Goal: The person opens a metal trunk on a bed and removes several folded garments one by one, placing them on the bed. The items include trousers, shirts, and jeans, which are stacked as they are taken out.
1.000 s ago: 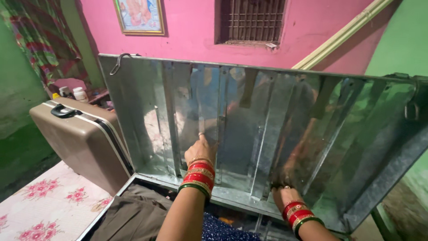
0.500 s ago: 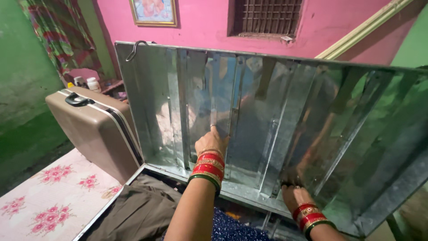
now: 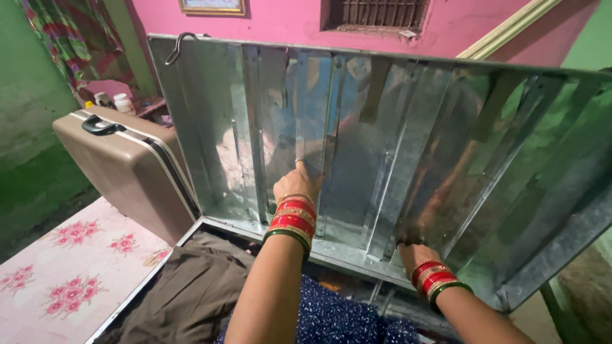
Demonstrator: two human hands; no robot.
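A big shiny metal trunk lid (image 3: 382, 140) stands raised in front of me, its ribbed inside facing me. My left hand (image 3: 294, 186) presses flat against the lid's inner face near its middle, fingers pointing up. My right hand (image 3: 411, 250) rests low on the lid near the hinge edge, fingers partly hidden. Both wrists wear red, gold and green bangles. Below the hands, inside the trunk, lie a folded brown cloth (image 3: 185, 293) and a dark blue dotted cloth (image 3: 338, 318).
A beige hard suitcase (image 3: 121, 165) with a black handle stands left of the trunk. A white sheet with pink flowers (image 3: 57, 267) covers the surface at lower left. Small bottles (image 3: 111, 100) sit on a shelf behind. Pink wall with a barred window at the back.
The view has moved in closer to the lid. My left hand has slid a little higher on its inner face; my right hand stays low near the hinge.
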